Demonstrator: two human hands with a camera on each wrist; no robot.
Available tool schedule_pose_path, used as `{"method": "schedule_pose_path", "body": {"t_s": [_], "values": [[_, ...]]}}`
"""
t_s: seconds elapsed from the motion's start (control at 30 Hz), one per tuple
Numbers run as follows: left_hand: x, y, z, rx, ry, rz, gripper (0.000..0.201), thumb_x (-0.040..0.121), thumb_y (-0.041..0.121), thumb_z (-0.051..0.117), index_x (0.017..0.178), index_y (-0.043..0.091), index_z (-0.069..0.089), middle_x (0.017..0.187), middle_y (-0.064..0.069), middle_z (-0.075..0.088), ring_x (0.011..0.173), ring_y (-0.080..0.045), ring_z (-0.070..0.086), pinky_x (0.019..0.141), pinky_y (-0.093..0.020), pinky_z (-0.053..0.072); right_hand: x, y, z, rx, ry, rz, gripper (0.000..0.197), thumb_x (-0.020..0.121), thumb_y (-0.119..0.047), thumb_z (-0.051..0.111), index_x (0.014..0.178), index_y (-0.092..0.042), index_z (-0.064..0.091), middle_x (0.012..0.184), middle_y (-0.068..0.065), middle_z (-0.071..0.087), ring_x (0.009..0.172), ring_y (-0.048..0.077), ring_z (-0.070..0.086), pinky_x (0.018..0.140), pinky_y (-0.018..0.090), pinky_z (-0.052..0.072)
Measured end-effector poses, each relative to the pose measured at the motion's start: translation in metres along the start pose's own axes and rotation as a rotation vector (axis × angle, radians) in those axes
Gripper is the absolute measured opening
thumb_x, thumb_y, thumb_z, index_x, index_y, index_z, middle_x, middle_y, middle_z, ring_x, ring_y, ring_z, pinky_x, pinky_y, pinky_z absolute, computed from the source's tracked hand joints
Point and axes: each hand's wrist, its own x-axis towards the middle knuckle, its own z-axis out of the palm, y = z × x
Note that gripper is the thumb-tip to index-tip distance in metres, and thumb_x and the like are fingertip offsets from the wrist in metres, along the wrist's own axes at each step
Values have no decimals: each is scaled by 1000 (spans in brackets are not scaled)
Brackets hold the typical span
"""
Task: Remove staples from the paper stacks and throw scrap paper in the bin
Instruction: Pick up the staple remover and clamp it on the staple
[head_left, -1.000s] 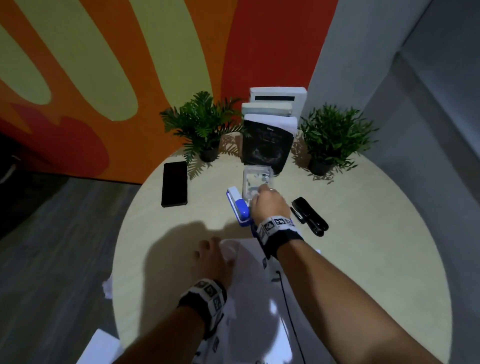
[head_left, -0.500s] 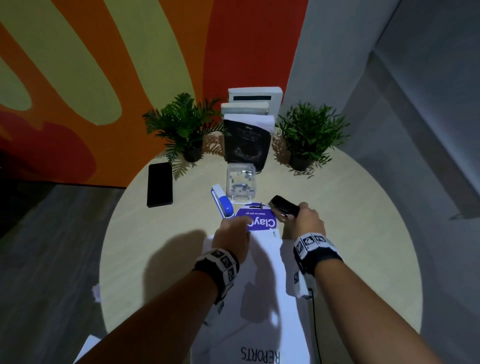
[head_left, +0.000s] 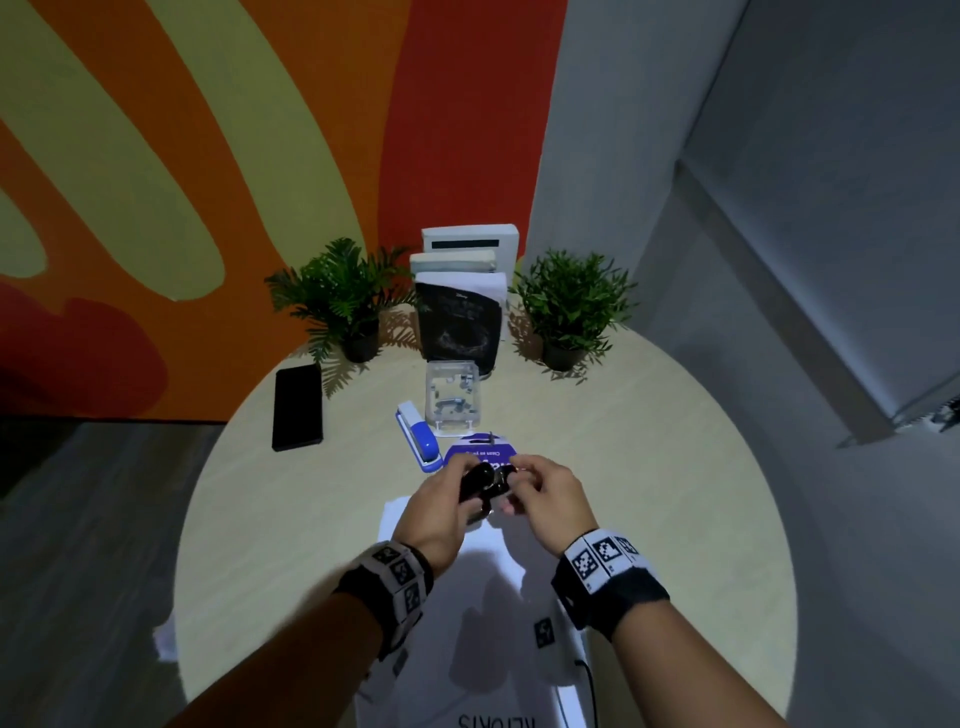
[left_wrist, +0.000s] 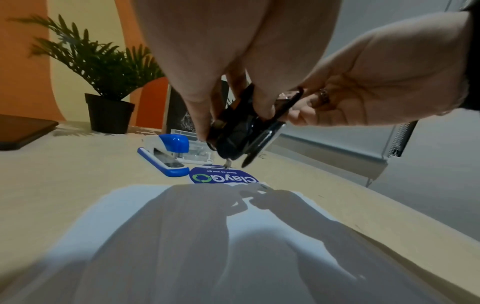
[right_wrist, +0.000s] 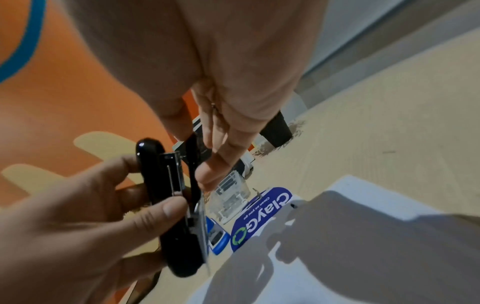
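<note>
Bare surface (head_left: 649, 467) opens at right of the head frame; at centre the blue stapler (head_left: 415, 436), clear box (head_left: 452, 397) and phone (head_left: 297, 405) crowd the way.

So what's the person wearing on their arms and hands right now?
Both forearms are bare, no sleeves. Each wrist carries a black band with white panels printed with black square fiducial markers: left wristband, right wristband. A thin black cable hangs below the right wristband. The right hand wears a ring.

Round table (head_left: 675, 519); on it: paper (head_left: 483, 613); blue stapler (head_left: 418, 436); phone (head_left: 297, 407)
</note>
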Motion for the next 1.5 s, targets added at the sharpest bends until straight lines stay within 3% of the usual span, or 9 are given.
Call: {"method": "schedule_pose_path", "body": {"t_s": [0.13,0.4,0.5,0.63,0.73,0.83,1.0,1.2,1.5], "values": [[-13,-7,3,-70,60,31,25,97,18,59,116,29,47,92,15,63,86,-2,58,72,-5,39,-6,-10,9,-185,27,-29,32,95,-20,49,69,-9,62,64,7,66,68,24,61,69,31,50],[-24,-23,-12,-260,209,-19,30,96,7,60,112,30,48,105,6,63,96,-9,63,85,-17,48,8,-11,-5,-196,191,150,30,89,-16,52,69,2,64,65,16,68,64,32,65,62,35,53],[-30,-48,-29,-211,260,-84,25,91,5,67,104,21,53,94,0,65,83,-10,59,74,-8,43,12,-11,-18,-72,278,196,29,90,-11,52,68,6,60,63,15,67,59,30,63,53,27,50],[-27,-72,-36,-56,157,-244,19,87,13,72,98,21,58,85,3,68,78,-19,62,67,-16,44,14,-16,-22,136,276,267,24,92,-6,49,77,7,62,58,13,65,41,16,55,40,15,45],[-15,-66,-34,182,-31,-241,42,87,36,69,125,29,53,116,1,68,109,-26,62,92,-32,46,23,-6,-11,201,243,309,28,93,-7,48,77,10,63,59,15,69,51,21,65,63,34,60],[-2,-45,-31,451,-142,-119,69,89,55,59,150,36,31,145,8,51,138,-20,43,122,-46,19,32,0,6,308,187,348,31,96,-6,46,70,3,59,59,18,69,61,30,68,73,45,60],[21,-45,-35,359,-85,-160,41,91,49,61,128,37,50,120,10,64,113,-21,58,92,-37,40,57,-5,22,376,122,370,28,98,-7,44,86,8,64,64,20,68,54,27,62,47,25,52],[39,-70,-45,421,-99,-156,34,87,47,66,118,37,56,101,7,68,95,-21,66,80,-35,51,122,-16,31,-435,84,31,23,93,-20,50,88,-14,71,87,10,69,86,30,62,76,30,50],[56,-84,-38,503,-266,-186,35,93,42,65,125,36,50,117,8,65,105,-21,63,91,-40,51,215,-35,74,-1140,-248,-259,17,91,-27,53,96,-23,68,101,6,67,114,33,46,78,37,43]]}}
